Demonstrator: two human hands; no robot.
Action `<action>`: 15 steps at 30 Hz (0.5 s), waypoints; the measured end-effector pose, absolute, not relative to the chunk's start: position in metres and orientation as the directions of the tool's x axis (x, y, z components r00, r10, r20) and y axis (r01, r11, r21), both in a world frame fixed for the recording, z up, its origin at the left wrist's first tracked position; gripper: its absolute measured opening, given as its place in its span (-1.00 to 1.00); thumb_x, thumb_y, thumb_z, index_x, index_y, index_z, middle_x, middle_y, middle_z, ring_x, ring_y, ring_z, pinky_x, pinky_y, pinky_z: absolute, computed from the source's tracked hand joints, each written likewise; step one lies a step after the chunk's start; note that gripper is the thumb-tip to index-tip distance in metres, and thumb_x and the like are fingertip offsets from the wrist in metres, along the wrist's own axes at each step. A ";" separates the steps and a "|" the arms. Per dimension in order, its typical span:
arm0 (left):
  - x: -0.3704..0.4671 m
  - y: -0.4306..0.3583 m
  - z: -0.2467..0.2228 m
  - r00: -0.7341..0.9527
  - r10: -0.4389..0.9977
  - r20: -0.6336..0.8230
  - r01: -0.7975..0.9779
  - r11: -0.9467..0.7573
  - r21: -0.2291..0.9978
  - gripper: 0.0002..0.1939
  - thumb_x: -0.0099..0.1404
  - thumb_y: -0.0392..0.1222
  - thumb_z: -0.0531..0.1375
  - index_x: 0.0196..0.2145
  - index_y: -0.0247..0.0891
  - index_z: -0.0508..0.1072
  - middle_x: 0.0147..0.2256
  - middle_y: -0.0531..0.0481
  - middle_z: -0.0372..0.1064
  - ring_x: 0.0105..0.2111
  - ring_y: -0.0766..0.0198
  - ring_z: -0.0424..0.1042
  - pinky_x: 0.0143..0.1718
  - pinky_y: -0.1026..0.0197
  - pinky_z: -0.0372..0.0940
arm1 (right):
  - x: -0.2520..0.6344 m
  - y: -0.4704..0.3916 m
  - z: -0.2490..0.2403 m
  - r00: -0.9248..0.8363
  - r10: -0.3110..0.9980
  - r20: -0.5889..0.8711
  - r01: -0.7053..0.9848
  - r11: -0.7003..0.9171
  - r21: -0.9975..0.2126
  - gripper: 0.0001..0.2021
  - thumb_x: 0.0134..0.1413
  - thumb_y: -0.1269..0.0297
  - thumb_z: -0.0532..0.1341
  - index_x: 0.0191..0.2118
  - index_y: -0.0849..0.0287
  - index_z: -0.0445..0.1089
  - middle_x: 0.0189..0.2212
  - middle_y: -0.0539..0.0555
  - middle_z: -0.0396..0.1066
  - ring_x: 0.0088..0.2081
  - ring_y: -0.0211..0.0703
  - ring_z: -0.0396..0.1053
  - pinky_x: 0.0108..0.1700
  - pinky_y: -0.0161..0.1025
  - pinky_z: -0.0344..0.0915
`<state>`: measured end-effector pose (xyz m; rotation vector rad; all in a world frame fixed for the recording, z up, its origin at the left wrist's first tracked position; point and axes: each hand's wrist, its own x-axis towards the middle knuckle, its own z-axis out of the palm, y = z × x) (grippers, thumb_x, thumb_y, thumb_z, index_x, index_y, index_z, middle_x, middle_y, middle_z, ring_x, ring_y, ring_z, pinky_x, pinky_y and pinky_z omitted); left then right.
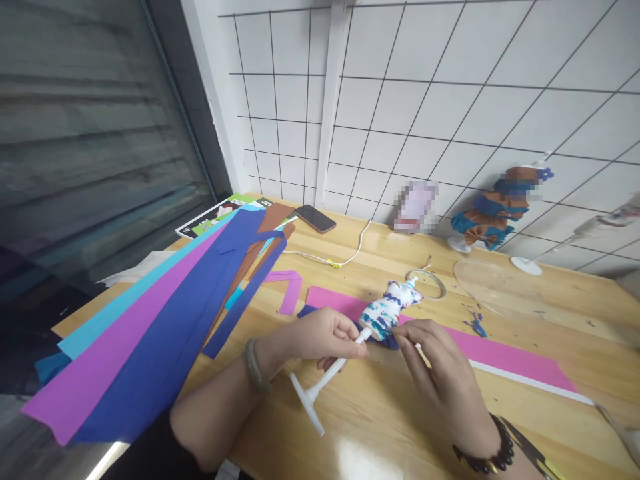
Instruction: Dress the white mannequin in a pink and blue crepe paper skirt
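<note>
A small white mannequin (383, 312), a torso on a thin stand with blue and teal patches on it, lies tilted above the table. My left hand (333, 337) is closed around the white pole just below the torso, and the stand's white base (307, 403) sticks out toward me. At the torso's lower edge, my right hand (435, 357) pinches with thumb and forefinger; what sits between the fingertips is too small to make out. Behind the mannequin a strip of pink paper (515, 353) and some dark blue paper (307, 311) lie on the table.
Long sheets of coloured paper (165, 327) overhang the table's left side. A phone (315, 219) and white cable (350, 260) lie at the back. A roll of tape (437, 283) and blue scraps (476, 325) are further right. A dressed mannequin (493, 210) stands by the wall; scissors (530, 447) lie near my right wrist.
</note>
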<state>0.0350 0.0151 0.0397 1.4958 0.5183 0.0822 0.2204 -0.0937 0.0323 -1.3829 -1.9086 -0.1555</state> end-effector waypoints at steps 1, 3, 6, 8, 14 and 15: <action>0.035 0.015 0.039 0.887 0.371 -0.276 0.260 0.094 0.961 -0.62 0.06 0.11 0.21 -0.47 -0.32 0.35 -0.65 0.17 0.20 -0.74 0.51 0.11 -0.71 0.39 0.05 | 0.221 -0.094 0.032 -0.124 0.765 0.632 0.852 0.409 -0.328 -0.77 0.14 0.52 0.08 -0.11 0.15 0.27 -0.33 0.12 0.35 -0.29 -0.11 0.32 -0.29 -0.16 0.28; 0.035 0.016 0.038 0.885 0.374 -0.278 0.259 0.101 0.960 -0.62 0.06 0.11 0.22 -0.44 -0.32 0.37 -0.64 0.16 0.22 -0.74 0.51 0.12 -0.71 0.39 0.05 | 0.221 -0.095 0.032 -0.139 0.759 0.636 0.851 0.420 -0.316 -0.73 0.13 0.52 0.09 -0.06 0.15 0.27 -0.31 0.14 0.36 -0.28 -0.10 0.32 -0.28 -0.13 0.27; 0.035 0.015 0.037 0.886 0.368 -0.283 0.260 0.111 0.959 -0.63 0.07 0.09 0.22 -0.42 -0.33 0.38 -0.64 0.15 0.24 -0.74 0.51 0.12 -0.72 0.40 0.05 | 0.221 -0.095 0.032 -0.190 0.741 0.644 0.863 0.439 -0.251 -0.68 0.08 0.50 0.16 -0.02 0.16 0.26 -0.29 0.16 0.37 -0.29 -0.07 0.32 -0.31 -0.11 0.24; 0.035 0.015 0.037 0.886 0.369 -0.282 0.262 0.103 0.960 -0.64 0.07 0.08 0.21 -0.41 -0.33 0.38 -0.64 0.14 0.24 -0.73 0.50 0.14 -0.72 0.40 0.06 | 0.221 -0.095 0.031 -0.220 0.729 0.648 0.870 0.448 -0.208 -0.67 0.05 0.51 0.19 -0.04 0.15 0.27 -0.30 0.15 0.38 -0.31 -0.07 0.31 -0.34 -0.12 0.22; 0.036 0.012 0.033 0.864 0.421 -0.275 0.279 0.054 0.959 -0.70 0.08 0.00 0.21 -0.38 -0.33 0.41 -0.64 0.16 0.20 -0.70 0.49 0.16 -0.70 0.41 0.09 | 0.223 -0.093 0.029 -0.167 0.744 0.646 0.872 0.418 -0.255 -0.81 0.09 0.53 0.15 -0.18 0.15 0.28 -0.36 0.10 0.36 -0.33 -0.14 0.29 -0.33 -0.16 0.23; 0.036 0.012 0.033 0.861 0.429 -0.272 0.276 0.053 0.960 -0.70 0.07 -0.01 0.21 -0.37 -0.33 0.41 -0.64 0.17 0.19 -0.70 0.49 0.15 -0.70 0.42 0.08 | 0.223 -0.093 0.029 -0.126 0.750 0.649 0.875 0.392 -0.284 -0.83 0.11 0.51 0.14 -0.20 0.15 0.28 -0.37 0.09 0.35 -0.33 -0.15 0.29 -0.33 -0.17 0.24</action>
